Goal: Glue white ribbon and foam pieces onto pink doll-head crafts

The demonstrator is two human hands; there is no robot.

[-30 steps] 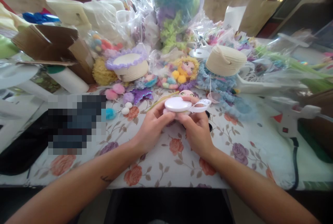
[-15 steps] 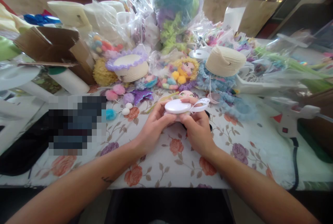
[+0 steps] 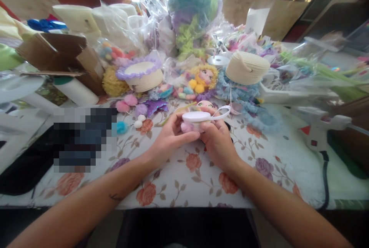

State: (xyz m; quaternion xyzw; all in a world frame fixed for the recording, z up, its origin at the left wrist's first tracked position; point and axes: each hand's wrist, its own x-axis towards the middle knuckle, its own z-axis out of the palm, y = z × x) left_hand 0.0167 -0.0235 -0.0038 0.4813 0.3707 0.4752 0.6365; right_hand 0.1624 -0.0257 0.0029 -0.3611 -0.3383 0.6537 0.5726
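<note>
White disc (image 3: pixel 196 116) in both hands (image 3: pixel 170 134) (image 3: pixel 221 142), pink fluff (image 3: pixel 188 127) beneath, doll face (image 3: pixel 204 104) partly hidden

This place is appearing to be a small craft workshop; whether it is belonging to a home is remaining unclear. A flowered cloth (image 3: pixel 173 173) is covering the bench (image 3: pixel 206 200), a glue gun (image 3: pixel 317 136) is standing at three o'clock, an open carton (image 3: pixel 62 54) is sitting at ten o'clock, and pompoms (image 3: pixel 122 106), a doll face (image 3: pixel 206 74) and basket-like pieces (image 3: pixel 248 67) are crowding between nine and two o'clock.
</note>
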